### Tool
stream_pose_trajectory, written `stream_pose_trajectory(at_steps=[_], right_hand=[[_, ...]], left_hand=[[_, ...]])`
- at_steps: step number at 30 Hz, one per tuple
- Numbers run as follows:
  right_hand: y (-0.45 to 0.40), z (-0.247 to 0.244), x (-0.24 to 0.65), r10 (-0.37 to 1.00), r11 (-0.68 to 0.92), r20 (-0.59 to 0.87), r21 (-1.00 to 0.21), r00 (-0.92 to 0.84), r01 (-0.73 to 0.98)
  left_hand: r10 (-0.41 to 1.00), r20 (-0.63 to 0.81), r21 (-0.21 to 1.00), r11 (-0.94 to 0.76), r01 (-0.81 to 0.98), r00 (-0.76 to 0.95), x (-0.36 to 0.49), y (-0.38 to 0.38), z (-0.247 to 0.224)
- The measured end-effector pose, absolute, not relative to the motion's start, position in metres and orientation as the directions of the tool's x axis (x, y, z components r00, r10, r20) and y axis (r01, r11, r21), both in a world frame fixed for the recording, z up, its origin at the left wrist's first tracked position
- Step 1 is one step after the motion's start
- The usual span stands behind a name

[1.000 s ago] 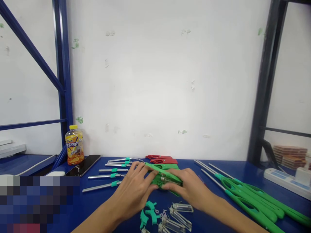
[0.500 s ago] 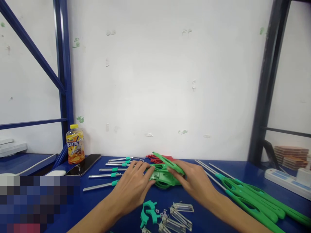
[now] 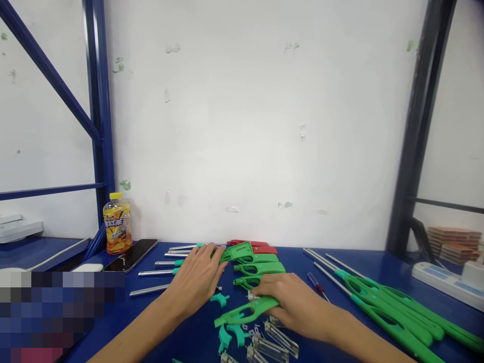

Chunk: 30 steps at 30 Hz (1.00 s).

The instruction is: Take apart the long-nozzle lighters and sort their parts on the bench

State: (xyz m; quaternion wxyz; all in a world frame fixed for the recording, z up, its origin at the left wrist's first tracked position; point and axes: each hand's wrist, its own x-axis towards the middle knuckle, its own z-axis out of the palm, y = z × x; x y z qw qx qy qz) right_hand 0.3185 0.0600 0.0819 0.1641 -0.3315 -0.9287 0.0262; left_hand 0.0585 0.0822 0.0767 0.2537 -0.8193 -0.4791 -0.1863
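My left hand (image 3: 200,275) is closed, thumb and fingers at the left end of a green lighter casing half (image 3: 240,251), which is raised at a tilt. In my right hand (image 3: 291,302) is another green lighter casing half (image 3: 247,313), held above the loose parts. A small clear piece (image 3: 252,296) shows by my right fingertips; whether they touch it I cannot tell. More green casing halves (image 3: 264,268) lie between the hands, with red casings (image 3: 260,248) behind. Below are turquoise plastic parts (image 3: 236,335) and several clear fuel tanks (image 3: 270,348).
Metal lighter tubes (image 3: 155,273) with turquoise ends lie at left. Long green lighters (image 3: 389,312) lie at right, beside a screwdriver (image 3: 317,286). A drink bottle (image 3: 117,224) and a phone (image 3: 130,256) stand at the back left, a power strip (image 3: 448,285) at far right.
Both hands were together on green casings in the middle. They have parted: my right hand came nearer with one casing half, while my left moved slightly left with another.
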Motion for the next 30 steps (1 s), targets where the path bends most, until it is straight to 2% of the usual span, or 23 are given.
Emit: stream_pose_trajectory(at_steps=[7, 10, 14, 19, 24, 27, 30], right_hand=[[0.059, 0.083, 0.319, 0.614, 0.789, 0.235, -0.201, -0.753, 0.581], [0.059, 0.086, 0.32, 0.624, 0.78, 0.317, -0.204, -0.714, 0.591], [0.062, 0.092, 0.323, 0.681, 0.714, 0.465, -0.253, -0.565, 0.653], [0.068, 0.095, 0.327, 0.724, 0.628, 0.553, -0.281, -0.412, 0.726], [0.074, 0.091, 0.33, 0.682, 0.6, 0.597, -0.125, -0.423, 0.79], [0.078, 0.086, 0.333, 0.624, 0.615, 0.608, 0.006, -0.491, 0.789], [0.082, 0.084, 0.335, 0.585, 0.644, 0.598, 0.068, -0.548, 0.762]], left_hand=[[0.683, 0.534, -0.196, -0.474, 0.859, 0.498, 0.064, 0.075, 0.078], [0.666, 0.552, -0.177, -0.495, 0.851, 0.502, 0.063, 0.074, 0.081], [0.673, 0.548, -0.1, -0.537, 0.838, 0.497, 0.063, 0.074, 0.082], [0.681, 0.574, -0.014, -0.548, 0.837, 0.455, 0.067, 0.073, 0.08], [0.665, 0.635, 0.076, -0.558, 0.826, 0.392, 0.066, 0.073, 0.075], [0.677, 0.655, 0.169, -0.564, 0.808, 0.336, 0.065, 0.074, 0.075], [0.671, 0.668, 0.209, -0.584, 0.784, 0.321, 0.065, 0.073, 0.076]])
